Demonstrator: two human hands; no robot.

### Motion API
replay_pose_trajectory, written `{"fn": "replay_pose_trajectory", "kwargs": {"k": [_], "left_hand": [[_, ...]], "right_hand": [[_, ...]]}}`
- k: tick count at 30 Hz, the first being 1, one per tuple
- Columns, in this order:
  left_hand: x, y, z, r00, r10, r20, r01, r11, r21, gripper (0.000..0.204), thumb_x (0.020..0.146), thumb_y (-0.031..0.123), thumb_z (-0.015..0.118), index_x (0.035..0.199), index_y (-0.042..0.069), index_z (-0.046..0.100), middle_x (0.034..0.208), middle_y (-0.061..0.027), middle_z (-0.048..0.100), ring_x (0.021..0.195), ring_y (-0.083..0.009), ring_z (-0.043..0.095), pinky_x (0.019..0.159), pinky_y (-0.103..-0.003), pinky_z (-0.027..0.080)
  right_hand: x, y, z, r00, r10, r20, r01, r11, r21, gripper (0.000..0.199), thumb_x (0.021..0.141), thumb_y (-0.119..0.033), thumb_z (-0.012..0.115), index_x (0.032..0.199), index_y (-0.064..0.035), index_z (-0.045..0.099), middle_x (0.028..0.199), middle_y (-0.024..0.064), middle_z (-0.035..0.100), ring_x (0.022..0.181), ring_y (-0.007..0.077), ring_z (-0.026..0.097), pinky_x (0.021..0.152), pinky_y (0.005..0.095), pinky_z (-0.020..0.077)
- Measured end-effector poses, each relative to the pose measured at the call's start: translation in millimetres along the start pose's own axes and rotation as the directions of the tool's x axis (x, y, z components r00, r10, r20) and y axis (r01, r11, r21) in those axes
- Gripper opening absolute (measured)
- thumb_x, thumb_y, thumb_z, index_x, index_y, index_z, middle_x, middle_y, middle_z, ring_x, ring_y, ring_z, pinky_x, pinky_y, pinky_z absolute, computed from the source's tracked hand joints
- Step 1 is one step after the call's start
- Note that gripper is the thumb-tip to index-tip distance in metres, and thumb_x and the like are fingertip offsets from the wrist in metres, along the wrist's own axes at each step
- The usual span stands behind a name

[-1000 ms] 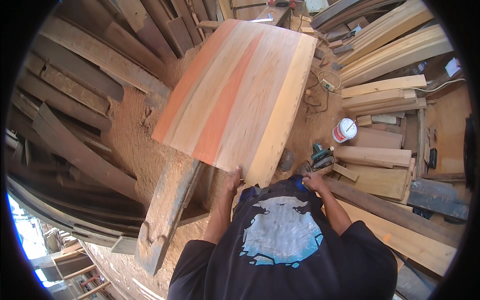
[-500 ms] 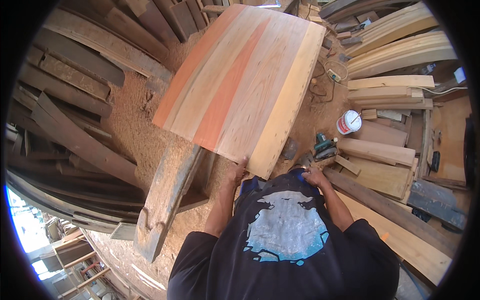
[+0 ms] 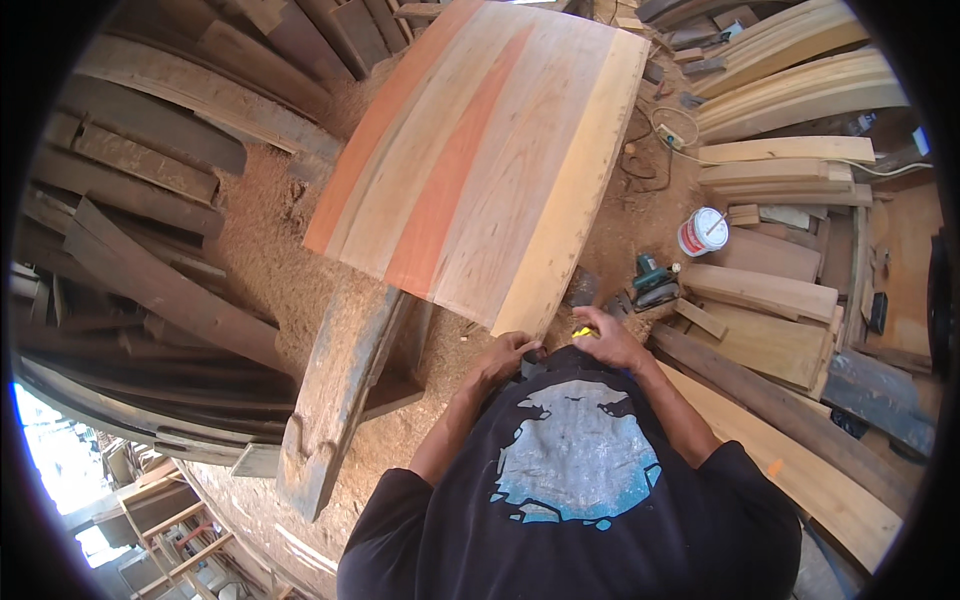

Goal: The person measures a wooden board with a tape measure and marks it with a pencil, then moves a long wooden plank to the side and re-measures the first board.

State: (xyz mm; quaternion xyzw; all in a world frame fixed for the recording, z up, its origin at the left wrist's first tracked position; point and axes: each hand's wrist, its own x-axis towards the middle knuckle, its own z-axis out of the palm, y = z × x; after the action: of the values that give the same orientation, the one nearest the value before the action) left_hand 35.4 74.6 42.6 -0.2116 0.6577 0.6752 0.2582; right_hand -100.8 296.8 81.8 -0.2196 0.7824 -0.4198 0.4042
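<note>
Head view: the glued wood panel (image 3: 480, 160) lies straight ahead of both hands, its long axis running away up and to the right, its near corner just above them. The left hand (image 3: 505, 358) is curled by that corner; the right hand (image 3: 608, 340) closes on something small and yellow (image 3: 581, 331) beside it, and both are about equally near.

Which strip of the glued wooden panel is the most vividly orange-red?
The narrow strip running lengthwise near the middle of the panel. It is saturated orange-red, while the wider boards on either side of it are pale tan to yellowish.

Whatever the right hand (image 3: 610, 340) gripped stayed mostly hidden, only a yellow bit (image 3: 582, 331) showing; the wooden panel (image 3: 490, 160) ran past the top edge.
</note>
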Motion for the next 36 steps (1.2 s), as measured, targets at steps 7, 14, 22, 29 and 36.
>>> {"fn": "replay_pose_trajectory", "kwargs": {"k": [7,14,22,29,36], "left_hand": [[29,-3,10,0.990,0.098,0.100,-0.059,0.940,-0.335,0.023,0.093,0.023,0.071,0.102,0.003,0.064,0.090,0.0001,0.066,0.077,-0.0094,0.058,0.068,-0.023,0.047],[26,-6,7,0.961,0.108,0.253,0.031,0.872,-0.488,0.023,0.086,0.020,0.077,0.093,0.006,0.061,0.083,-0.0016,0.065,0.071,-0.0095,0.059,0.062,-0.022,0.047],[15,-50,-154,0.948,0.050,-0.315,-0.294,0.519,-0.803,0.016,0.086,0.019,0.069,0.095,0.008,0.061,0.085,-0.0071,0.065,0.079,-0.0193,0.063,0.073,-0.038,0.055],[-26,-53,-248,0.695,-0.322,-0.643,-0.462,0.486,-0.742,0.015,0.092,0.027,0.068,0.088,0.016,0.060,0.077,0.0000,0.059,0.072,-0.0156,0.059,0.065,-0.037,0.050],[32,-98,-106,0.852,-0.216,-0.477,-0.107,0.821,-0.561,0.034,0.093,0.031,0.067,0.113,0.004,0.059,0.089,-0.0043,0.062,0.067,-0.0142,0.058,0.056,-0.028,0.047]], "right_hand": [[7,-15,26,0.983,-0.181,0.029,0.183,0.960,-0.210,0.074,0.074,-0.030,0.072,0.136,0.0017,0.046,0.119,0.0231,0.062,0.114,0.0344,0.061,0.101,0.0419,0.0460],[2,-23,17,0.969,-0.211,0.130,0.230,0.959,-0.163,0.068,0.076,-0.031,0.070,0.133,-0.0008,0.050,0.119,0.0217,0.063,0.115,0.0335,0.061,0.100,0.0408,0.0470],[-45,4,-47,0.990,-0.131,0.058,0.142,0.954,-0.262,0.051,0.082,-0.026,0.068,0.126,-0.0017,0.061,0.116,0.0219,0.067,0.112,0.0354,0.063,0.098,0.0416,0.0471],[-83,12,-91,0.989,0.143,0.036,-0.129,0.955,-0.269,0.038,0.081,-0.021,0.068,0.116,-0.0045,0.069,0.098,0.0190,0.072,0.090,0.0312,0.069,0.083,0.0395,0.0516],[-8,-27,-42,0.979,-0.076,-0.189,0.010,0.945,-0.327,0.039,0.082,-0.029,0.064,0.111,-0.0038,0.071,0.096,0.0243,0.070,0.092,0.0398,0.068,0.082,0.0456,0.0522]]}}
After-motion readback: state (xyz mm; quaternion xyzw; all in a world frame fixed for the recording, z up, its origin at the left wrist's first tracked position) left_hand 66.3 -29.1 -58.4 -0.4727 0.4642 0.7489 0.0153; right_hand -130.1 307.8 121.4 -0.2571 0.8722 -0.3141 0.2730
